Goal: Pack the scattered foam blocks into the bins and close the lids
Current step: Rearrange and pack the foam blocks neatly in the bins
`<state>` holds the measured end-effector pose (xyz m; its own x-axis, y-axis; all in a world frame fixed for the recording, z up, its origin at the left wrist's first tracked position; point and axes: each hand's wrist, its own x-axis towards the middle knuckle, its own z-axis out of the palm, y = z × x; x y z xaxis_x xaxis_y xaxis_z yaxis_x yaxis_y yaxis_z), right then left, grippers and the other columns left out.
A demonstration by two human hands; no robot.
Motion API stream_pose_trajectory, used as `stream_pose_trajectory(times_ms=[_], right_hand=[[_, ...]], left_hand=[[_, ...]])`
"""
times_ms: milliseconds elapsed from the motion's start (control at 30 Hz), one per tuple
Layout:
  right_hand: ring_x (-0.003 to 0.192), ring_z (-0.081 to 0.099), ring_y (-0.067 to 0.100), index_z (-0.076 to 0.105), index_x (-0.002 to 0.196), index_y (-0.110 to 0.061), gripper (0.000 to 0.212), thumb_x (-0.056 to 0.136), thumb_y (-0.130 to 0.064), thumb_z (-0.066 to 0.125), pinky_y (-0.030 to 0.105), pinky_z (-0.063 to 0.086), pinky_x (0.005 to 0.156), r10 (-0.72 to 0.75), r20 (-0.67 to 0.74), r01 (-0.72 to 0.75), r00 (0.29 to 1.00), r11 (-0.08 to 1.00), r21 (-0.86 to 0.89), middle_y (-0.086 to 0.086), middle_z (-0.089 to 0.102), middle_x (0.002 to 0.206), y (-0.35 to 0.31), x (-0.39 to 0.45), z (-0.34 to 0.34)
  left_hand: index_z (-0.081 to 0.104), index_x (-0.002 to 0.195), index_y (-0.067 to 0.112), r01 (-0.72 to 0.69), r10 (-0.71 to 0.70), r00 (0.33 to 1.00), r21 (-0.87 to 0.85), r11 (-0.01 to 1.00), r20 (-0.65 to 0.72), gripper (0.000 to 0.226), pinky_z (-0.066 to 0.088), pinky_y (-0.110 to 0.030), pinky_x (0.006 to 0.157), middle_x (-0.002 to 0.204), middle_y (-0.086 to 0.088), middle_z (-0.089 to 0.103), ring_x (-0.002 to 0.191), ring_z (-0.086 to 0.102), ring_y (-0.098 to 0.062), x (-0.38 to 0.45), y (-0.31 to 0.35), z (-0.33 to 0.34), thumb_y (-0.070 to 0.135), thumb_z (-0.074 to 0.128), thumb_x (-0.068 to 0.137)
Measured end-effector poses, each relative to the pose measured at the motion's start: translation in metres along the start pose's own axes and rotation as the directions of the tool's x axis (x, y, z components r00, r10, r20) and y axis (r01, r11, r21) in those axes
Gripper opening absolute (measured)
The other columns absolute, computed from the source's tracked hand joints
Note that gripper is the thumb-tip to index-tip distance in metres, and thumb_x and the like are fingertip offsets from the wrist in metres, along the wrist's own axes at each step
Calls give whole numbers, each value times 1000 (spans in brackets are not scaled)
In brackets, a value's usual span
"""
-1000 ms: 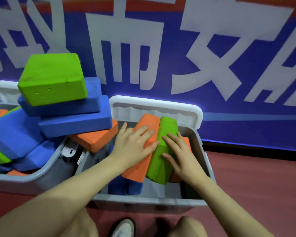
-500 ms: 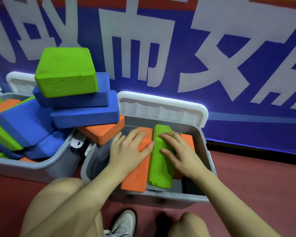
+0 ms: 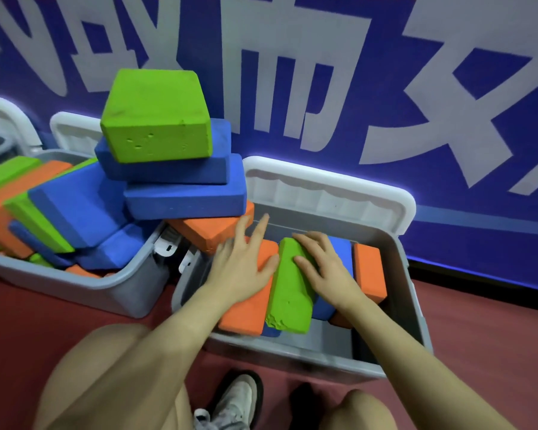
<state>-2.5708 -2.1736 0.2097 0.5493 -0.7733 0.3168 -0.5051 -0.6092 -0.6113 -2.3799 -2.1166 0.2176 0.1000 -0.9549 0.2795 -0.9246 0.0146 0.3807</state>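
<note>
A grey bin (image 3: pixel 412 308) stands in front of me with its white lid (image 3: pixel 326 189) hinged back against the wall. Inside lie an orange block (image 3: pixel 247 308), a green block (image 3: pixel 291 301) on edge, a blue block (image 3: pixel 342 254) and another orange block (image 3: pixel 370 271). My left hand (image 3: pixel 241 263) presses flat on the first orange block, fingers spread. My right hand (image 3: pixel 322 265) lies with straight fingers over the green and blue blocks. A second grey bin (image 3: pixel 128 288) to the left is heaped with blue, green and orange blocks above its rim.
A big green block (image 3: pixel 156 119) tops the left pile, over two blue blocks (image 3: pixel 184 197) and an orange block (image 3: pixel 205 228) overhanging my bin. Another lid (image 3: pixel 75 131) and a third bin sit at far left. A blue banner wall rises behind; my knees and shoes are below on red floor.
Both hands have pushed the orange and green blocks down, from tilted up to lying lower in the bin. A blue block now shows beside the green one. The view shifted left.
</note>
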Motion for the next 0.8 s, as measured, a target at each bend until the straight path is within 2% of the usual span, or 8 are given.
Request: stream_pose_trajectory(times_ms=[100,200,300,400,500,567,700,800], right_hand=[[117,44,23,54,128,-19,45,93,-46,47,35,46,89,-21,-191,-13,981,984,-176,8,40,129,3,4,3],[99,45,26,57,113,-17,36,92,-44,49,39,50,80,-157,-342,20,926,927,-373,10,52,113,3,7,4],[111,49,30,58,127,-17,57,93,-59,39,51,44,94,-136,-255,6,957,892,-453,13,55,128,3,-3,6],[126,37,34,43,143,-24,77,86,-75,30,51,30,104,-23,-164,-58,986,880,-472,13,39,146,6,-12,8],[113,50,39,48,138,-25,67,91,-69,30,50,42,91,22,-146,-83,989,900,-428,17,48,133,6,-11,5],[108,57,40,55,131,-23,53,94,-55,35,51,44,88,20,-155,-85,988,902,-424,17,53,131,7,-11,2],[136,36,34,39,145,-27,77,82,-69,26,56,31,108,232,-69,-241,970,903,-355,9,23,157,1,-15,1],[141,26,36,28,150,-25,102,68,-85,35,56,30,110,267,-55,-270,962,910,-314,8,6,161,-3,-14,10]], left_hand=[[29,142,20,-36,26,996,-113,993,-90,73,50,-49,84,130,-9,26,102,56,-43,2,-3,1,56,41,79],[45,119,17,-19,17,976,-10,1000,-219,59,52,-45,70,118,-10,38,89,60,-40,-2,0,8,59,47,79],[56,120,14,-1,18,976,76,997,-219,58,51,-42,69,125,-14,52,88,61,-37,-5,1,6,56,45,81],[48,138,18,-32,47,993,142,989,-105,72,50,-42,79,149,-7,40,98,59,-36,-13,-4,7,61,40,81],[42,143,22,-98,106,994,161,982,-40,76,48,-43,87,157,-7,25,104,59,-35,-20,-8,8,66,38,81],[48,139,22,-82,91,994,149,985,-57,72,50,-43,82,154,-11,30,101,61,-37,-20,-8,7,64,39,82],[54,134,20,37,-34,998,71,997,-48,67,51,-46,72,146,-10,43,93,61,-41,-14,-2,2,57,33,83],[22,150,34,22,-37,994,145,989,100,78,44,-45,90,161,4,6,117,50,-37,-12,2,-1,71,27,81]])
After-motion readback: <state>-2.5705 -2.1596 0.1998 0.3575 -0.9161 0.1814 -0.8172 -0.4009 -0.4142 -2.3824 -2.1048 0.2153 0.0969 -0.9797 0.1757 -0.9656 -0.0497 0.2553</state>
